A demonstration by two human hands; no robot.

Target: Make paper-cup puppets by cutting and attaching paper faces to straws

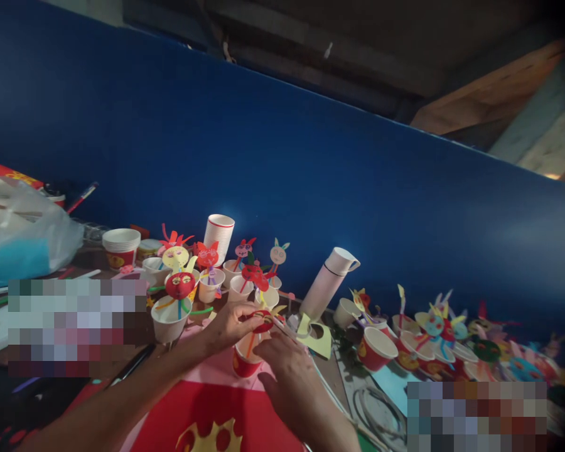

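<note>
My left hand (230,325) pinches a small red paper animal face (262,320) on a straw, held just above a red paper cup (245,361). My right hand (289,370) is curled beside the same cup, its fingertips at the straw and the cup's rim. The cup stands on pink and red paper sheets (207,408). Around it stand several white cups with paper animal faces on straws (179,289).
A blue board (282,188) backs the table. A stack of white cups (219,237) and a white flask (327,282) stand behind. More decorated red cups (376,348) crowd the right side. A plastic bag (23,238) lies at the left.
</note>
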